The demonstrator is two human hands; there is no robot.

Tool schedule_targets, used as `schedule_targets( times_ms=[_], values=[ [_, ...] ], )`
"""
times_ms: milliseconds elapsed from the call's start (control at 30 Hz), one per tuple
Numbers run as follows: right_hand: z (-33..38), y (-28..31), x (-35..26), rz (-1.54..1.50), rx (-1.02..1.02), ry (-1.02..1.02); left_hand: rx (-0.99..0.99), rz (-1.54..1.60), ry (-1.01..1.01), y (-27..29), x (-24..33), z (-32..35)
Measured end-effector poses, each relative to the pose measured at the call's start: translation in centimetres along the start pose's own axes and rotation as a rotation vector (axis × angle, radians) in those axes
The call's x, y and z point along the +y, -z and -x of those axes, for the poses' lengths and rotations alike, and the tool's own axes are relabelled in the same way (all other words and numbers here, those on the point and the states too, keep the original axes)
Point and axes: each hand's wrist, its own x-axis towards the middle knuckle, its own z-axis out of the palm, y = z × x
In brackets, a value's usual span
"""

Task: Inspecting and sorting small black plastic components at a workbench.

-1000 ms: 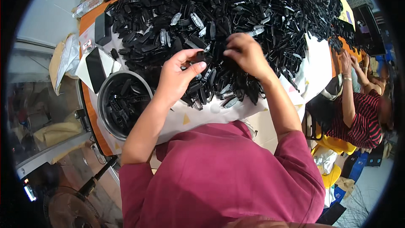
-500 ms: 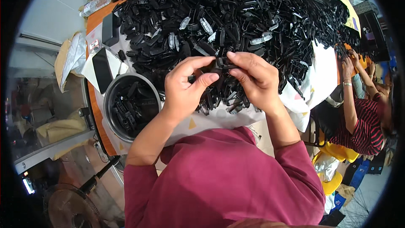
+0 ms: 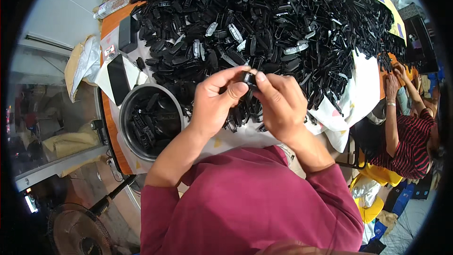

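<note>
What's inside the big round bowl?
Small black parts lie in the bowl. Whatever is under the top ones can't be seen, because they cover it.

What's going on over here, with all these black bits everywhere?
A person in a maroon shirt has a small black part at the fingertips of the left hand and right hand. Just beyond the hands, a big heap of black pieces covers much of a white sheet. More pieces lie in a round tub to the left. Another person in a striped top sits off to the right.
</note>
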Motion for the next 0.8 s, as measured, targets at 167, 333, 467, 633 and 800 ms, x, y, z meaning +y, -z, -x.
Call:
schedule_targets(
  times_ms=[167, 333, 467, 633, 800],
  values=[
    [0.4, 0.3, -0.8, -0.287, -0.021, -0.413, 0.067, 0.133, 0.154, -0.5, -1.0, 0.4],
    [2.2, 0.5, -0.7, -0.508, -0.178, -0.577, -0.096, 0.283, 0.190, 0.8, -1.8, 0.7],
    [3.1, -1.0, 0.8, -0.613, -0.188, -0.758, -0.138, 0.403, 0.330, 1.6, -2.8, -0.7],
    [0.5, 0.9, 8.0, 0.152, -0.385, -0.402, 0.231, 0.245, 0.260, 2.8, -2.8, -4.0],
    [0.7, 1.5, 10.6, 0.602, -0.712, -0.331, 0.253, -0.610, -0.111, 3.3, -1.1, -9.9]
  ],
)
